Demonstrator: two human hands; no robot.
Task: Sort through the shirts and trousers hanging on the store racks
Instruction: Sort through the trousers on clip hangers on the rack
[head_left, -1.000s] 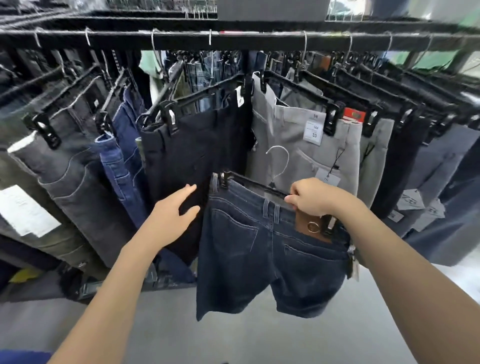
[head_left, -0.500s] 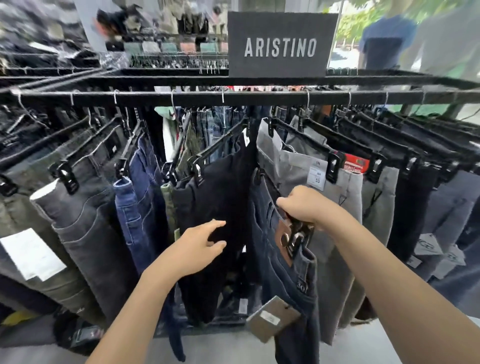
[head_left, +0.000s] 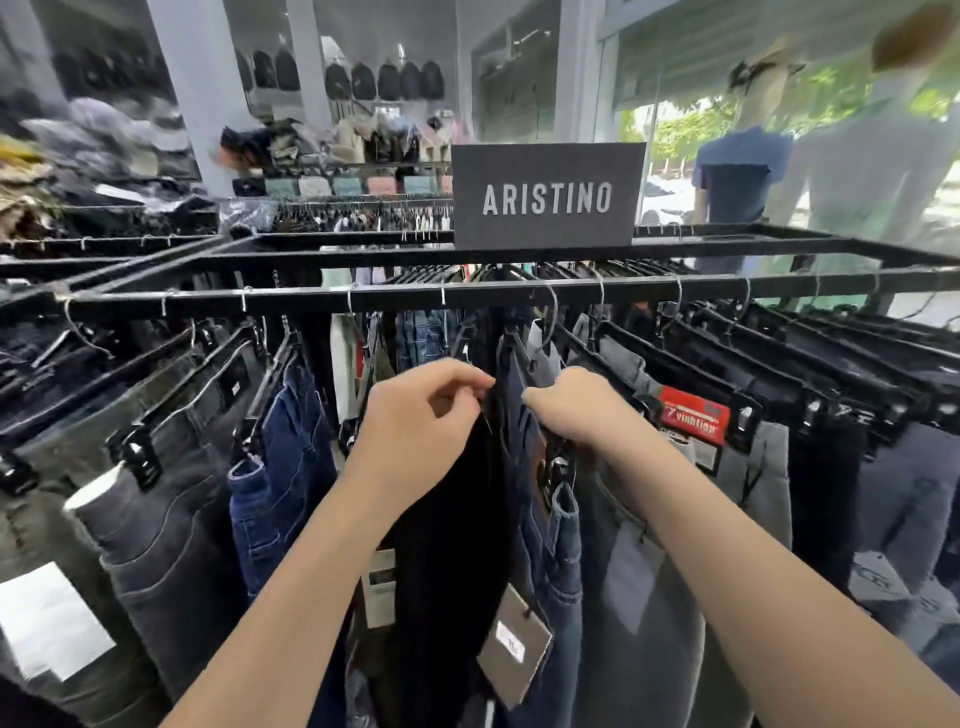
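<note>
I count two hands, my left hand (head_left: 415, 421) and right hand (head_left: 576, 410). At them hang one pair of black trousers (head_left: 447, 545) and one pair of dark-blue jeans (head_left: 563, 561). There is also one ARISTINO sign (head_left: 545, 197), one red label (head_left: 693, 415) and one brown hangtag (head_left: 514, 644). The other trousers overlap too much to count.

Hidden grips, smeared backdrop
The right hand (head_left: 576, 410) covered most of the clip hanger (head_left: 560, 467) of the dark blue jeans (head_left: 563, 561); whether the fingertips (head_left: 480, 387) of the left hand (head_left: 421, 415) pinched the black trousers (head_left: 447, 545) could not be told. Hang tag (head_left: 515, 644) print was too small to read, and folded clothes (head_left: 78, 156) and figures (head_left: 743, 171) outside were blurred.
</note>
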